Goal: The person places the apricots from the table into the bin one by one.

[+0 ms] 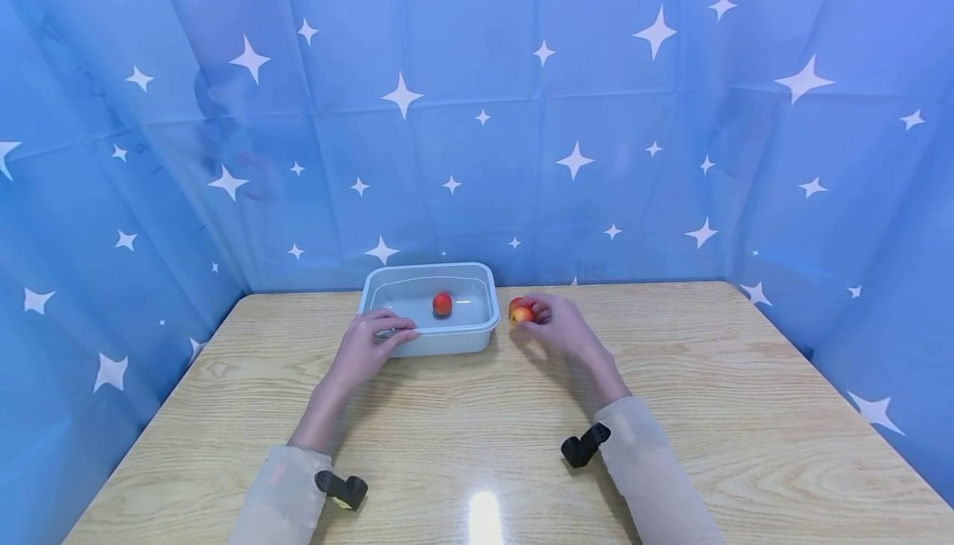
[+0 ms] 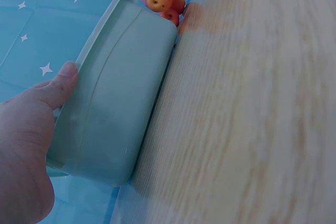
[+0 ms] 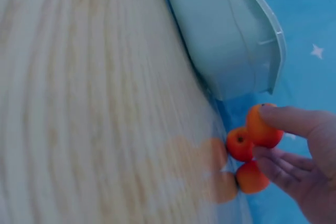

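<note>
A pale blue-green plastic container (image 1: 440, 341) stands at the back of the table, with one small red apple (image 1: 442, 304) inside. My left hand (image 1: 370, 344) grips its near rim towards the left corner; the left wrist view shows the thumb (image 2: 66, 73) at the rim's outer side. Just right of the container, my right hand (image 1: 557, 323) pinches a small red-yellow apple (image 3: 262, 126) between thumb and fingers, above the table. Two more apples, one nearer the container (image 3: 240, 144) and another under the fingers (image 3: 252, 177), sit on the table below it.
The wooden table (image 1: 447, 429) reaches back to a blue curtain (image 1: 477, 156) with white stars, which also hangs along both sides. Small black cameras (image 1: 585, 445) are strapped on both sleeves.
</note>
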`<action>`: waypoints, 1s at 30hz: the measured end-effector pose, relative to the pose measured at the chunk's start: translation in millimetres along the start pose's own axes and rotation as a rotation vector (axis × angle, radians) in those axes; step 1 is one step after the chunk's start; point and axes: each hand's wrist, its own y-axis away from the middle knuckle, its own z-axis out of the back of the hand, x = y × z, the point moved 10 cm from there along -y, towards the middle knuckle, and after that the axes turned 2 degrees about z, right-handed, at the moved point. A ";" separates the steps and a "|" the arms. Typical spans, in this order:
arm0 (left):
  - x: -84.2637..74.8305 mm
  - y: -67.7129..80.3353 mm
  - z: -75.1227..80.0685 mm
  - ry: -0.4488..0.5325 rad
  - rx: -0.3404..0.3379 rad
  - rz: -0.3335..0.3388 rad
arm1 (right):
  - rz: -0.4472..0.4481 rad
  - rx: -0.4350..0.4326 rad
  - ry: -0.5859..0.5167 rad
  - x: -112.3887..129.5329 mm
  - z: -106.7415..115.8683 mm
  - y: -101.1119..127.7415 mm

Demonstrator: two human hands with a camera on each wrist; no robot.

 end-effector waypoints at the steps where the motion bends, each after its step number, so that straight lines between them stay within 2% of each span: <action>1: 0.0 0.1 0.0 0.000 0.000 0.002 | 0.003 -0.010 -0.007 1.6 1.4 -0.5; 7: -0.4 -0.1 -0.2 -0.001 0.002 -0.001 | 0.074 -0.080 -0.021 13.7 11.6 -2.8; 14: -0.9 0.1 -0.1 0.003 0.004 -0.009 | 0.117 -0.134 -0.026 26.7 18.3 -3.0; 30: -1.4 0.0 -0.3 0.003 0.002 -0.019 | 0.185 -0.167 -0.045 53.9 23.1 -1.8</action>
